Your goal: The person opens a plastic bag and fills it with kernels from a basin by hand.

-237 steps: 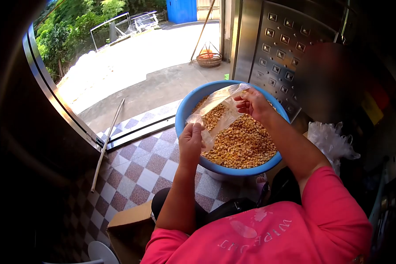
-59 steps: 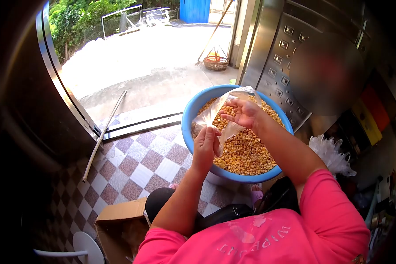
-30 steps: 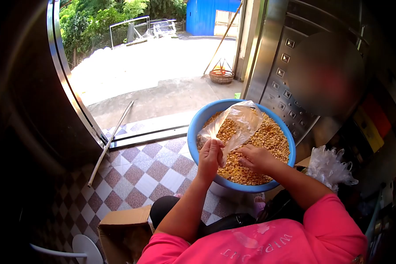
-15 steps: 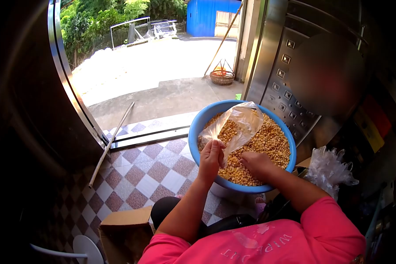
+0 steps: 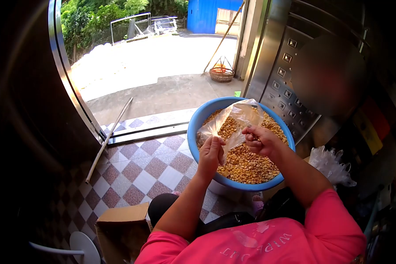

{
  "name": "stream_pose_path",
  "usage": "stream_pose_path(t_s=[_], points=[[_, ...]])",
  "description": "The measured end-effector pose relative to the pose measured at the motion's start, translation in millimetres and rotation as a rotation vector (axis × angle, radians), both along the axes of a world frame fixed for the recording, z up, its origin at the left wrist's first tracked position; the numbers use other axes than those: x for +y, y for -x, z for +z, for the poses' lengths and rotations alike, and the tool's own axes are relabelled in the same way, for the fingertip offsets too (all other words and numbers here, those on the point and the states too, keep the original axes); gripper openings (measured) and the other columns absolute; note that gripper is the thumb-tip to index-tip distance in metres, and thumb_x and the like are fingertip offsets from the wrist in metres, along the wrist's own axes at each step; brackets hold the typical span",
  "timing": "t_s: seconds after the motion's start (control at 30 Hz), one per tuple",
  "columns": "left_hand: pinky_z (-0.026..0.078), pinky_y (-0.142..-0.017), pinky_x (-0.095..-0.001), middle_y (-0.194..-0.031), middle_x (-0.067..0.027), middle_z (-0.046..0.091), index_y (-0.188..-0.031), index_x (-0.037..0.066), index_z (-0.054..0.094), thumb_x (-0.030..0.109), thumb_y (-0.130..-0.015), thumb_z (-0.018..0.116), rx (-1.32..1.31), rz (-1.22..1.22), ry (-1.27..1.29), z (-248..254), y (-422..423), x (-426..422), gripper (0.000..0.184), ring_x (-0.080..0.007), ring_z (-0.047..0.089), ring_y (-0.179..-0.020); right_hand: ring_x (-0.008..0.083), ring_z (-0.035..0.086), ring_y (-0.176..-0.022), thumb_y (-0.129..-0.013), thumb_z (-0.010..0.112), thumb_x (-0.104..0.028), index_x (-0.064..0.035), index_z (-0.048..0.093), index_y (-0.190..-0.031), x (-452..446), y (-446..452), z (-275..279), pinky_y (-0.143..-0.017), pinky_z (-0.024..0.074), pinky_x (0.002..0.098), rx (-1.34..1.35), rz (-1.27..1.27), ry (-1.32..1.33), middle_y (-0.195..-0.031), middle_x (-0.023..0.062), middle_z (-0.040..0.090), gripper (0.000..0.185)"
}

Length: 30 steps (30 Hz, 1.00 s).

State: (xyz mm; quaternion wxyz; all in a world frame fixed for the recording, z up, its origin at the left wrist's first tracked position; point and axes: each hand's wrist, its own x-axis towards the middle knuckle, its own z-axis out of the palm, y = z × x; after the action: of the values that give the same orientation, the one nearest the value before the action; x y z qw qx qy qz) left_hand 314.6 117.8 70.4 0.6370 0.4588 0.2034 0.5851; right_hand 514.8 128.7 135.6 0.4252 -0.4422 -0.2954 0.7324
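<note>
A round blue basin (image 5: 193, 145) stands in front of me, heaped with yellow corn kernels (image 5: 251, 169). Over the kernels spreads a clear plastic bag (image 5: 244, 112). My left hand (image 5: 210, 154) pinches the gathered part of the bag near the basin's left side. My right hand (image 5: 263, 140) is raised over the kernels beside the bag, its fingers curled closed. What lies inside those fingers is hidden.
A cardboard box (image 5: 123, 231) and a white round-based object (image 5: 84, 246) are at the lower left. A pole (image 5: 110, 140) leans across the doorway sill. White plastic bags (image 5: 330, 167) lie right of the basin. Outside sits a wicker basket (image 5: 221, 75).
My right hand has lifted out of the kernels and moved up toward the bag, fingers closed. My left hand keeps its pinch on the bag, almost in the same place.
</note>
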Motion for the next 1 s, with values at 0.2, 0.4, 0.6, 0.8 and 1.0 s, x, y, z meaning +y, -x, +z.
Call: stream_pose_path(t_s=[0.2,0.4,0.6,0.8,1.0], points=[[0.032,-0.035,-0.0218,-0.048,0.0006,0.038,-0.086,0.005,0.051,0.031,-0.099,0.034,-0.007,-0.009,0.005,0,1,1,0.034,-0.0073,0.033,-0.037,0.0176,0.06,-0.072,-0.091,0.045,-0.008,0.0024,0.05,-0.106,54,25,-7,-0.053,0.0535,0.0224,0.042,-0.128,0.123,-0.087,0.0109,0.056,0.019],[0.032,-0.037,-0.0222,-0.048,0.0003,0.037,-0.085,0.005,0.051,0.032,-0.099,0.035,-0.041,-0.02,0.015,1,1,0,0.034,-0.0078,0.033,-0.037,0.0342,0.056,-0.093,-0.091,0.044,-0.007,0.0056,0.041,-0.116,71,59,-14,-0.08,0.0563,0.041,0.007,-0.206,0.114,-0.114,0.021,0.044,0.028],[0.031,-0.037,-0.0218,-0.049,0.0011,0.038,-0.086,0.006,0.052,0.032,-0.099,0.036,-0.047,-0.027,0.006,-2,1,1,0.033,-0.0068,0.033,-0.038,0.0335,0.051,-0.104,-0.092,0.045,-0.014,0.0036,0.045,-0.114,101,52,-25,-0.09,0.0482,0.0443,0.025,-0.225,-0.015,-0.118,0.0185,0.044,0.028],[0.03,-0.037,-0.0209,-0.049,0.002,0.038,-0.087,0.006,0.052,0.032,-0.099,0.037,-0.051,-0.025,0.011,-1,1,1,0.032,-0.0058,0.034,-0.038,0.0254,0.045,-0.113,-0.093,0.046,-0.018,-0.0063,0.046,-0.122,88,48,-10,-0.088,0.046,0.0436,-0.256,-0.164,-0.158,-0.119,0.0108,0.047,0.032],[0.03,-0.037,-0.0208,-0.05,0.002,0.039,-0.087,0.005,0.052,0.032,-0.099,0.037,-0.031,-0.018,0.007,-1,2,0,0.033,-0.0055,0.035,-0.039,0.0166,0.053,-0.096,-0.089,0.054,-0.017,-0.0048,0.055,-0.112,62,28,-22,-0.075,0.0486,0.034,-0.699,-0.042,-0.536,-0.106,0.0058,0.056,0.026]])
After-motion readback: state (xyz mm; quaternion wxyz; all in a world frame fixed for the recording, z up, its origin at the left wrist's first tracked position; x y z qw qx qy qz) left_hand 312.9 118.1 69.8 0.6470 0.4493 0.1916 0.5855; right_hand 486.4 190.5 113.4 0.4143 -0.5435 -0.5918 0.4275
